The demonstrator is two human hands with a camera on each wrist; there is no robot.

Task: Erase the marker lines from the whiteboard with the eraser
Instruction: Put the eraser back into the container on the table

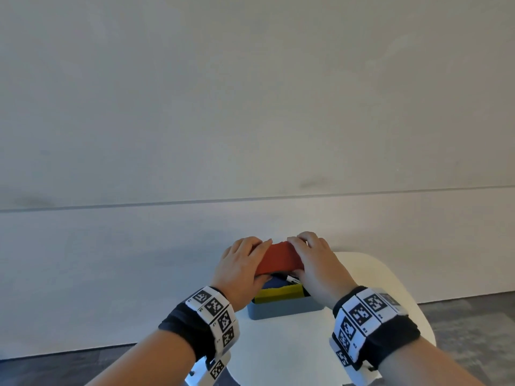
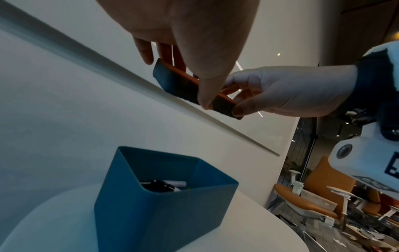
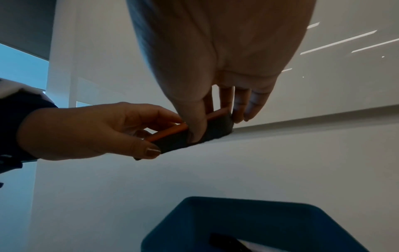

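Eraser [image 1: 279, 259], red-backed with a dark felt face, is held by both hands above a blue-grey box [image 1: 284, 310] on a white rounded counter [image 1: 284, 349]. Nearest the viewer are two forearms, each with a black wrist strap carrying black-and-white square markers. The left hand [image 1: 242, 267] grips one end of the eraser, fingers curled over the top and thumb underneath. The right hand [image 1: 319, 264] grips the other end the same way, thumb pressed on the felt side. Below the eraser, the box holds a yellow block [image 1: 278, 293], something dark blue and at least one marker [image 2: 172, 184] with a white barrel.

Beyond the hands stands the whiteboard [image 1: 250, 93], a large pale panel filling the upper view, with a thin horizontal edge line [image 1: 250, 201] low down and plain wall beneath it. Faint grey smudges [image 1: 315, 183] sit just above that edge to the right, and another faint one lies far left; no clear marker lines can be made out. Whether the felt touches the wall behind it cannot be told.

Judging by this, the step in hand is taking up the eraser and settling the grip, with no wiping begun. The next move likely calls for one hand to carry it up, turn the felt flat against the board, and press evenly across the marks
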